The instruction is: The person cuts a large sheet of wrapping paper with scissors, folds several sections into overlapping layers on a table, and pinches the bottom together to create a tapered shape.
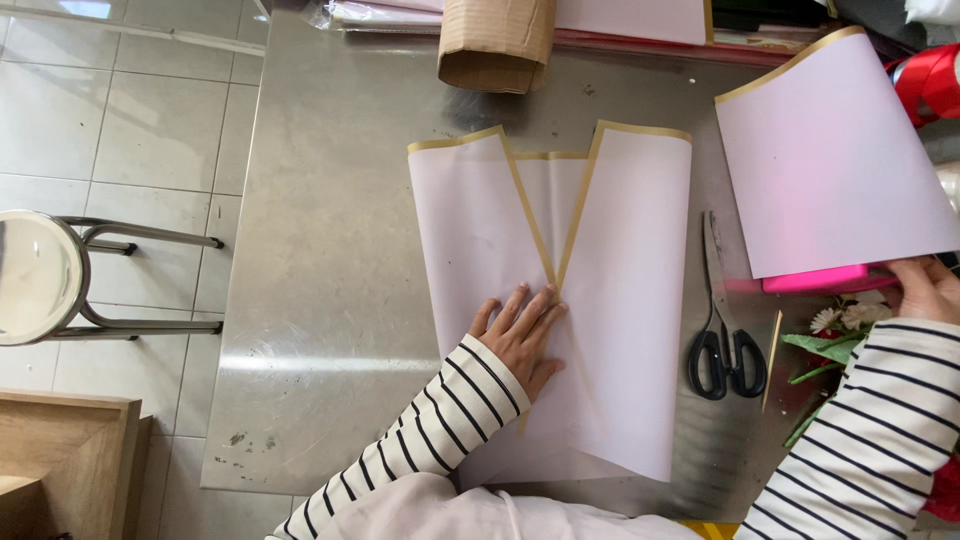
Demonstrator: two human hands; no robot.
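A pale pink wrapping sheet with gold edges lies folded on the steel table, its two flaps meeting in a V. My left hand rests flat on it where the flaps cross, fingers spread. My right hand is at the right edge, gripping the lower corner of a second pink gold-edged sheet that is lifted at a slant above a bright pink object. Both arms wear black-and-white striped sleeves.
Black-handled scissors lie right of the folded sheet, beside a thin wooden stick. White flowers with green stems sit under my right arm. A brown paper roll stands at the back, red ribbon far right, a metal stool on the tiled floor.
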